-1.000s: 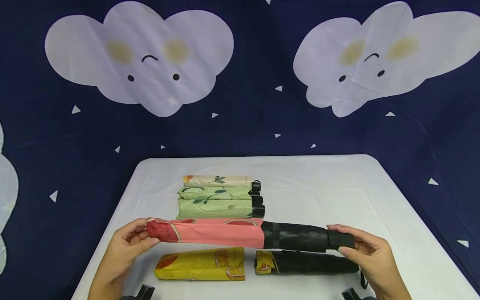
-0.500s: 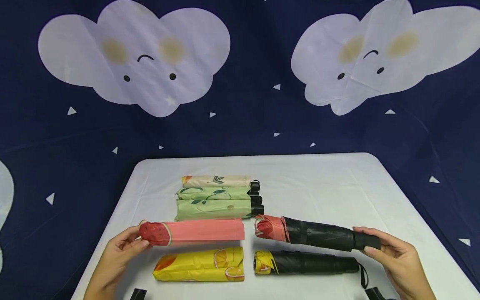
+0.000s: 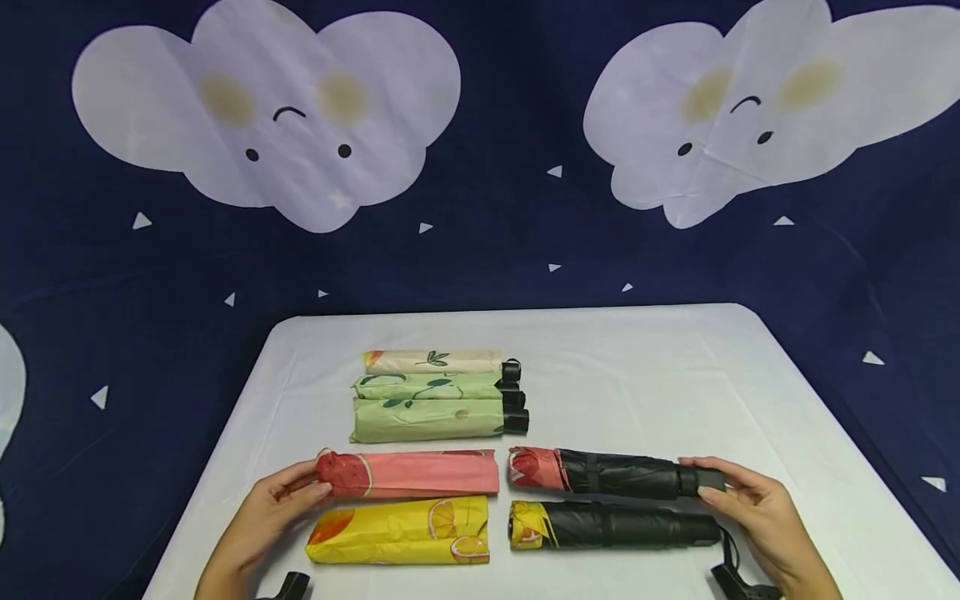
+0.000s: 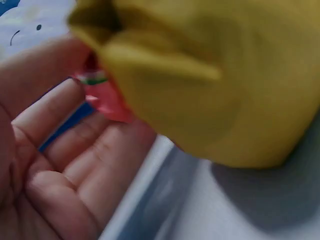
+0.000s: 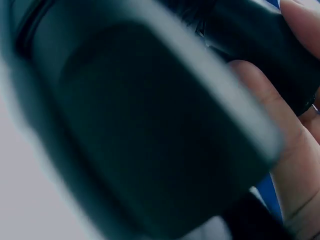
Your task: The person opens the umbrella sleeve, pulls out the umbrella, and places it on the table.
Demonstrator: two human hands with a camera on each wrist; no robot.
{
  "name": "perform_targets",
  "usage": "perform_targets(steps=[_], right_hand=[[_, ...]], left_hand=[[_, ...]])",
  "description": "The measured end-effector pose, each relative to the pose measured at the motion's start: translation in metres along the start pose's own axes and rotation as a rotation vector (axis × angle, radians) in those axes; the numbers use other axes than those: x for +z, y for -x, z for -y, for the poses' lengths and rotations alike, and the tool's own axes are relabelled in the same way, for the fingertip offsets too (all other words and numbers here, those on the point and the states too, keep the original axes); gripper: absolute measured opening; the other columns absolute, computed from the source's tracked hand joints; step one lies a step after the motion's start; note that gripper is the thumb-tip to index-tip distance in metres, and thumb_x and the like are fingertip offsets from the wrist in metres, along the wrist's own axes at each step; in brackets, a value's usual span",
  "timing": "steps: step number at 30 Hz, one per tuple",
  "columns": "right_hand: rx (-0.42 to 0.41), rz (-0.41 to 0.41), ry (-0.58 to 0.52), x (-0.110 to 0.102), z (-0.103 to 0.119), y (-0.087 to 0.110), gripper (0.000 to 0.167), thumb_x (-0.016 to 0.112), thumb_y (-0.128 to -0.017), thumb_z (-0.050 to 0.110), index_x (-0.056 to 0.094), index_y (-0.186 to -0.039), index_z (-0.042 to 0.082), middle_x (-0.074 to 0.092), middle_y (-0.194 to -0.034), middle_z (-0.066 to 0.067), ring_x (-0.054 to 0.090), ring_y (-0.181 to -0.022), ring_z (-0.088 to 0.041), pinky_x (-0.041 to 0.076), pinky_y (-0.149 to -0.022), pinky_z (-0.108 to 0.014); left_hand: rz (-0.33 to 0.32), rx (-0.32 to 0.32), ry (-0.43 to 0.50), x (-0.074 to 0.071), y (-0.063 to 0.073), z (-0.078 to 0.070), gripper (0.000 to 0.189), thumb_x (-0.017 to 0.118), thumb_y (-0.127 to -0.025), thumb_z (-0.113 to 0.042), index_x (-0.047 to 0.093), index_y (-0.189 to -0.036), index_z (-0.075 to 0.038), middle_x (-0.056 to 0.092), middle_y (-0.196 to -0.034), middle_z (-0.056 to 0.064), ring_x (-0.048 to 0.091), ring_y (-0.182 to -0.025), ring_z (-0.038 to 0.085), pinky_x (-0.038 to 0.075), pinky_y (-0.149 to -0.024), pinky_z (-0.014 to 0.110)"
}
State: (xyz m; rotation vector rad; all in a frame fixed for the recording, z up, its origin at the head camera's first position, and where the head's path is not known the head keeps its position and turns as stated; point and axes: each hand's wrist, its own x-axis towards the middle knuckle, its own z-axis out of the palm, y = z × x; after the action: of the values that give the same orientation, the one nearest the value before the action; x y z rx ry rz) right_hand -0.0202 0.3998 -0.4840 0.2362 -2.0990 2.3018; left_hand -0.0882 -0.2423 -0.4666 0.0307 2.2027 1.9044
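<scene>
In the head view my left hand (image 3: 262, 517) pinches the closed end of a pink watermelon-print umbrella sleeve (image 3: 431, 473), which lies flat. My right hand (image 3: 761, 512) grips the handle end of a folded black umbrella (image 3: 626, 475) with a pink printed tip, lying in line with the sleeve across a small gap. Just in front of them are a yellow citrus-print sleeve (image 3: 405, 532) and a second folded black umbrella (image 3: 630, 526) with a yellow tip. The yellow sleeve (image 4: 210, 100) hides part of the pink one (image 4: 107, 100) in the left wrist view.
Several sleeved umbrellas, one cream (image 3: 442, 362) and the others green (image 3: 427, 419), lie side by side farther back on the white table (image 3: 637, 367). A wrist strap (image 3: 729, 550) hangs off the yellow-tipped umbrella's handle. Behind the table hangs a dark blue cloud-print cloth (image 3: 495, 275).
The pink-tipped umbrella has come out of its pink sleeve, the hands drawing apart. Since then both pieces have moved lower and slightly inward, down beside the yellow pair.
</scene>
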Motion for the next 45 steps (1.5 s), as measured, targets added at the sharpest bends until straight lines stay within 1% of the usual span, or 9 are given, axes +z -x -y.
perform_targets(steps=[4, 11, 15, 21, 26, 29, 34, 39, 45], right_hand=[[0.049, 0.029, -0.013, 0.001, -0.005, -0.004, 0.044, 0.056, -0.098, -0.015, 0.046, -0.141, -0.018, 0.065, -0.136, -0.014, 0.065, -0.121, -0.025, 0.058, -0.088, -0.041], [0.098, 0.054, 0.122, 0.005, -0.01, -0.007, 0.047, 0.064, -0.096, -0.008, 0.051, -0.141, -0.012, 0.064, -0.137, -0.013, 0.066, -0.119, -0.024, 0.06, -0.085, -0.041], [0.113, 0.058, 0.292, 0.008, -0.008, -0.008, 0.051, 0.073, -0.094, 0.004, 0.057, -0.142, -0.003, 0.063, -0.14, -0.013, 0.064, -0.122, -0.019, 0.059, -0.087, -0.035], [0.018, 0.045, 0.426, -0.001, 0.004, -0.007, 0.05, 0.071, -0.095, 0.002, 0.056, -0.143, -0.003, 0.056, -0.146, -0.017, 0.054, -0.133, -0.008, 0.052, -0.097, -0.026], [0.009, -0.031, 0.578, 0.003, 0.035, -0.011, 0.047, 0.069, -0.099, 0.009, 0.057, -0.144, 0.001, 0.057, -0.145, -0.016, 0.055, -0.129, -0.001, 0.048, -0.098, -0.015], [0.021, -0.107, 0.688, 0.021, 0.062, -0.023, 0.045, 0.068, -0.101, 0.023, 0.06, -0.143, 0.01, 0.059, -0.144, -0.012, 0.058, -0.121, 0.004, 0.049, -0.092, -0.01], [-0.052, -0.159, 0.759, 0.071, 0.084, -0.059, 0.04, 0.068, -0.1, 0.032, 0.067, -0.137, 0.016, 0.066, -0.135, -0.007, 0.066, -0.113, -0.005, 0.051, -0.087, -0.011], [-0.081, -0.083, 0.698, 0.138, 0.065, -0.101, 0.038, 0.07, -0.1, 0.028, 0.07, -0.132, 0.009, 0.071, -0.127, -0.009, 0.07, -0.111, -0.024, 0.054, -0.089, -0.018], [0.037, -0.047, 0.655, 0.19, 0.025, -0.127, 0.044, 0.074, -0.096, 0.028, 0.068, -0.133, 0.004, 0.07, -0.127, -0.015, 0.071, -0.109, -0.025, 0.058, -0.09, -0.038]], left_hand=[[0.001, -0.092, -0.098, 0.001, 0.004, -0.002, 0.06, 0.075, -0.095, -0.018, 0.052, -0.145, 0.004, 0.064, -0.134, 0.02, 0.067, -0.108, 0.008, 0.056, -0.088, 0.023], [0.018, 0.065, -0.076, 0.0, 0.009, -0.001, 0.056, 0.072, -0.097, -0.011, 0.051, -0.146, 0.005, 0.058, -0.138, 0.026, 0.065, -0.114, 0.006, 0.058, -0.088, 0.026], [-0.011, 0.093, -0.093, 0.001, 0.008, 0.0, 0.055, 0.073, -0.096, -0.01, 0.052, -0.145, 0.005, 0.061, -0.135, 0.025, 0.065, -0.112, 0.005, 0.058, -0.087, 0.024], [-0.024, 0.112, -0.115, -0.002, 0.007, -0.004, 0.054, 0.071, -0.098, -0.012, 0.051, -0.145, 0.005, 0.063, -0.134, 0.022, 0.065, -0.112, 0.005, 0.056, -0.089, 0.021], [-0.087, 0.166, -0.246, -0.008, 0.008, -0.018, 0.05, 0.068, -0.1, -0.019, 0.054, -0.144, 0.001, 0.061, -0.138, 0.02, 0.06, -0.116, -0.002, 0.049, -0.091, 0.011], [-0.166, 0.187, -0.334, -0.008, 0.003, -0.034, 0.049, 0.069, -0.101, -0.024, 0.057, -0.143, -0.002, 0.061, -0.14, 0.017, 0.056, -0.118, -0.006, 0.043, -0.09, 0.005], [-0.237, 0.205, -0.458, 0.003, -0.018, -0.061, 0.049, 0.066, -0.102, -0.033, 0.059, -0.142, -0.006, 0.062, -0.14, 0.014, 0.058, -0.128, 0.021, 0.047, -0.099, 0.017], [-0.22, 0.154, -0.507, 0.025, -0.041, -0.072, 0.057, 0.065, -0.102, -0.039, 0.053, -0.148, -0.008, 0.055, -0.146, 0.022, 0.056, -0.129, 0.041, 0.048, -0.105, 0.052], [-0.199, 0.101, -0.431, 0.045, -0.054, -0.063, 0.062, 0.067, -0.101, -0.03, 0.044, -0.154, -0.007, 0.05, -0.148, 0.026, 0.056, -0.13, 0.04, 0.048, -0.105, 0.051]])
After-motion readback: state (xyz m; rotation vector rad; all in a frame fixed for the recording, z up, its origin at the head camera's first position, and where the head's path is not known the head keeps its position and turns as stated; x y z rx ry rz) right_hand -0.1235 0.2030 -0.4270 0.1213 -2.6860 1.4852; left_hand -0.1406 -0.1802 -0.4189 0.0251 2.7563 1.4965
